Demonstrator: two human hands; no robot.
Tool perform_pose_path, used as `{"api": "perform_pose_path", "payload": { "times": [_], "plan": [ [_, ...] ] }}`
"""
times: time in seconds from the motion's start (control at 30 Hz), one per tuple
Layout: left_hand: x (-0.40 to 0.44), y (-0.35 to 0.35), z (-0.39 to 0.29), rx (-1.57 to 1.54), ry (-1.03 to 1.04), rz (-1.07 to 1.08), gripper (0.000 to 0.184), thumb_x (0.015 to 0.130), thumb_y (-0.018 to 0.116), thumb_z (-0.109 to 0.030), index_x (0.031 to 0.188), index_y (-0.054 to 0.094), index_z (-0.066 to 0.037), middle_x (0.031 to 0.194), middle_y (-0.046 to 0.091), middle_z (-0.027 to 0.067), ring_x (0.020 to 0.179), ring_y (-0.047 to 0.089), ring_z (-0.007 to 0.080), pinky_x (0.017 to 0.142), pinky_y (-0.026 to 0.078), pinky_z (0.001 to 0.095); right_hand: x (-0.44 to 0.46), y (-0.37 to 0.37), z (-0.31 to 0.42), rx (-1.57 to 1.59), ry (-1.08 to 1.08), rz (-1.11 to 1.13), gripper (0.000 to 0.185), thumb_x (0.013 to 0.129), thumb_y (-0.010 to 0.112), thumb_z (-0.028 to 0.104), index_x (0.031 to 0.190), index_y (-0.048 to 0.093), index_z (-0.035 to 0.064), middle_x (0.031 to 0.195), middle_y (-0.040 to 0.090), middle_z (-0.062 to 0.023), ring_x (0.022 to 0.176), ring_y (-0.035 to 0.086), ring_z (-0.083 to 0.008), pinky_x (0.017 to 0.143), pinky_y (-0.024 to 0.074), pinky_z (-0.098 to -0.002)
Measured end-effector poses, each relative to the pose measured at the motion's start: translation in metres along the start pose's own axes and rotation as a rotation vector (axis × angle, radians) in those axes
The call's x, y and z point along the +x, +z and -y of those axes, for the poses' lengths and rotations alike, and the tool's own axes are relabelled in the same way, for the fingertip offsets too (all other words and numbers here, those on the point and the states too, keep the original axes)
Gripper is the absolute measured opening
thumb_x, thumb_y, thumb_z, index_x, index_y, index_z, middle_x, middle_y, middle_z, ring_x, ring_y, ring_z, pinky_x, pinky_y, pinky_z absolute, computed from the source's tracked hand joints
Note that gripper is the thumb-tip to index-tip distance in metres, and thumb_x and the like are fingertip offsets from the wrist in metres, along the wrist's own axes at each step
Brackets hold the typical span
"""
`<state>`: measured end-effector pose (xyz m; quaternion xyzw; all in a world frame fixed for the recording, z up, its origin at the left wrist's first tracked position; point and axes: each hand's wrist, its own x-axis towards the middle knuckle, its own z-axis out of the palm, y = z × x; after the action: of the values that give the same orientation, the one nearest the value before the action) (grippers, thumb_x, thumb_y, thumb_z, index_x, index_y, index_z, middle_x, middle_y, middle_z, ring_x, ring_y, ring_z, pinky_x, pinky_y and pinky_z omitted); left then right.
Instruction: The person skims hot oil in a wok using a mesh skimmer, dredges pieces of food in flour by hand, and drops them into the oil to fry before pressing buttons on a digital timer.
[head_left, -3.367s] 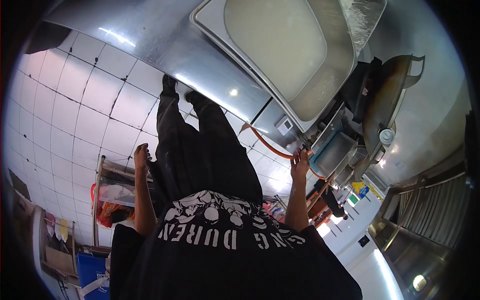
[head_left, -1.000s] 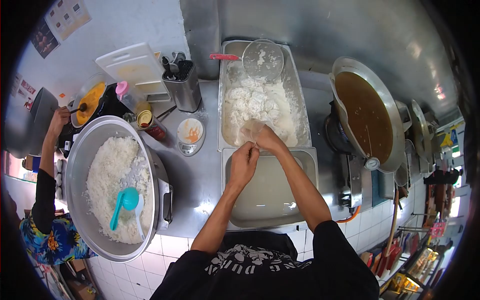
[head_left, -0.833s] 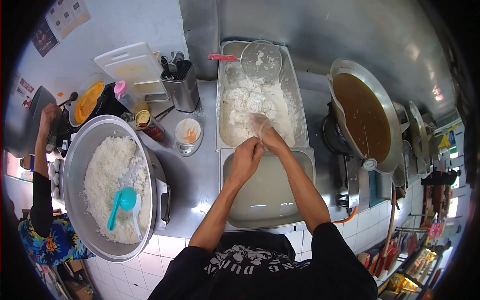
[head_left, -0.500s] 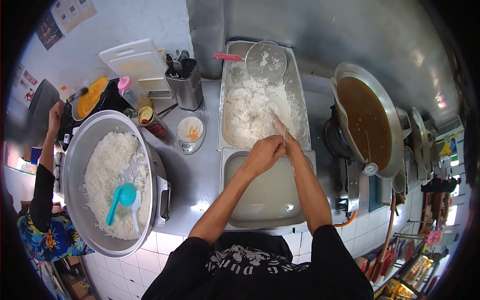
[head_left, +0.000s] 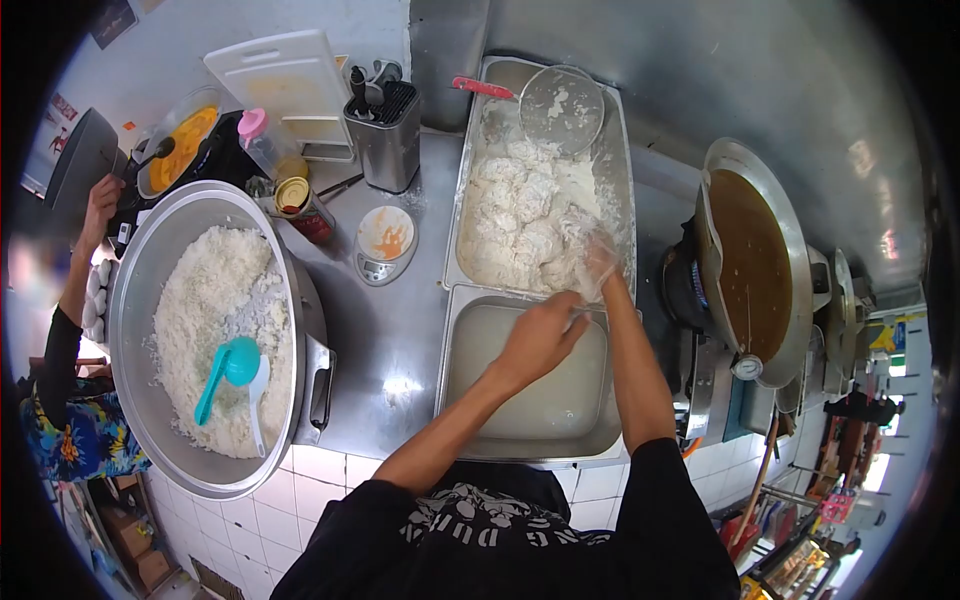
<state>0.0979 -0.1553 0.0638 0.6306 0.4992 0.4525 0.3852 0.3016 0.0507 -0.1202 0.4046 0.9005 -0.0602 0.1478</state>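
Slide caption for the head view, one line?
Clear-gloved right hand over the flour tray; left hand over the adjoining tray of cloudy liquid.

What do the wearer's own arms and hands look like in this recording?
Short, loose black fabric sleeves end around the elbows, leaving both forearms bare, with no watch or bracelet visible. The left hand appears ungloved; the right hand wears a thin, transparent, wrinkled plastic glove. The sleeves belong to a black shirt with a white front graphic and lettering.
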Motion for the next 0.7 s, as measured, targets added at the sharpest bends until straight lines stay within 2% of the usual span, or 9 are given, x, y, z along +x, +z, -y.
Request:
{"api": "perform_pose_path", "payload": {
  "times": [0.1,0.17,0.23,0.3,0.33,0.37,0.47,0.57,0.7],
  "plan": [
    [-0.030,-0.038,0.009,0.193,-0.060,-0.187,0.025,0.079,0.059,-0.013,0.099,0.054,0.001,0.095,0.056,0.0172,0.088,0.054,0.0315,0.076,0.043,0.0374,0.044,0.059,-0.059,-0.414,-0.380,0.003,0.016,0.080,0.051,0.016,0.077,0.064,0.0073,0.066,0.057,-0.0019,0.068,0.055,-0.0179,0.064,0.0465,-0.0350],
    [-0.046,-0.057,0.016,0.234,-0.114,-0.210,0.026,0.078,0.059,-0.012,0.101,0.052,0.001,0.101,0.054,0.0174,0.095,0.051,0.0323,0.081,0.041,0.0383,0.037,0.005,-0.006,-0.455,-0.253,0.182,0.016,0.077,0.051,0.014,0.073,0.064,0.0075,0.068,0.059,-0.0038,0.070,0.056,-0.0191,0.065,0.0463,-0.0342],
    [-0.061,-0.064,0.020,0.278,-0.174,-0.235,0.028,0.078,0.060,-0.010,0.102,0.051,0.001,0.107,0.051,0.0176,0.102,0.047,0.0331,0.085,0.038,0.0393,0.026,-0.043,0.029,-0.510,-0.210,0.225,0.016,0.075,0.050,0.012,0.070,0.065,0.0078,0.070,0.061,-0.0058,0.072,0.057,-0.0203,0.066,0.0461,-0.0334],
    [-0.077,-0.064,0.023,0.283,-0.234,-0.180,0.034,0.077,0.060,-0.009,0.107,0.048,0.001,0.114,0.046,0.0195,0.110,0.041,0.0363,0.092,0.034,0.0417,0.023,-0.062,0.031,-0.523,-0.191,0.105,0.016,0.073,0.050,0.011,0.066,0.065,0.0080,0.072,0.063,-0.0077,0.074,0.058,-0.0215,0.067,0.0460,-0.0325],
    [-0.084,-0.061,0.023,0.280,-0.236,-0.176,0.034,0.077,0.060,-0.009,0.107,0.048,0.001,0.114,0.046,0.0195,0.110,0.041,0.0363,0.092,0.034,0.0417,0.021,-0.048,0.021,-0.377,-0.118,-0.208,0.017,0.072,0.050,0.013,0.068,0.066,0.0082,0.076,0.065,-0.0083,0.075,0.060,-0.0222,0.070,0.0455,-0.0308],
    [-0.089,-0.059,0.024,0.308,-0.206,-0.172,0.035,0.076,0.061,-0.009,0.107,0.048,0.001,0.115,0.044,0.0210,0.113,0.039,0.0380,0.094,0.033,0.0430,0.026,-0.040,0.007,-0.380,-0.118,-0.209,0.017,0.072,0.050,0.013,0.068,0.066,0.0082,0.076,0.065,-0.0083,0.075,0.060,-0.0222,0.070,0.0455,-0.0308],
    [-0.100,-0.050,0.036,0.359,-0.170,-0.155,0.037,0.076,0.060,-0.009,0.109,0.048,0.000,0.119,0.041,0.0233,0.117,0.034,0.0410,0.097,0.030,0.0459,0.023,-0.056,0.002,-0.192,0.109,-0.063,0.023,0.076,0.048,0.015,0.084,0.069,0.0083,0.089,0.066,-0.0079,0.087,0.061,-0.0235,0.083,0.0421,-0.0342],
    [-0.104,-0.048,0.040,0.380,-0.144,-0.149,0.037,0.076,0.059,-0.009,0.110,0.047,-0.001,0.120,0.039,0.0242,0.119,0.032,0.0423,0.098,0.028,0.0479,0.008,-0.095,0.006,-0.478,-0.038,0.241,0.025,0.079,0.046,0.016,0.087,0.068,0.0086,0.089,0.065,-0.0103,0.085,0.061,-0.0246,0.082,0.0441,-0.0360],
    [-0.100,-0.048,0.040,0.393,-0.121,-0.155,0.035,0.075,0.059,-0.008,0.108,0.048,-0.001,0.121,0.039,0.0244,0.119,0.032,0.0425,0.098,0.028,0.0484,-0.010,-0.103,0.032,-0.448,0.013,0.392,0.024,0.078,0.045,0.015,0.084,0.068,0.0080,0.086,0.065,-0.0122,0.081,0.061,-0.0257,0.073,0.0475,-0.0366]
  ]
}}
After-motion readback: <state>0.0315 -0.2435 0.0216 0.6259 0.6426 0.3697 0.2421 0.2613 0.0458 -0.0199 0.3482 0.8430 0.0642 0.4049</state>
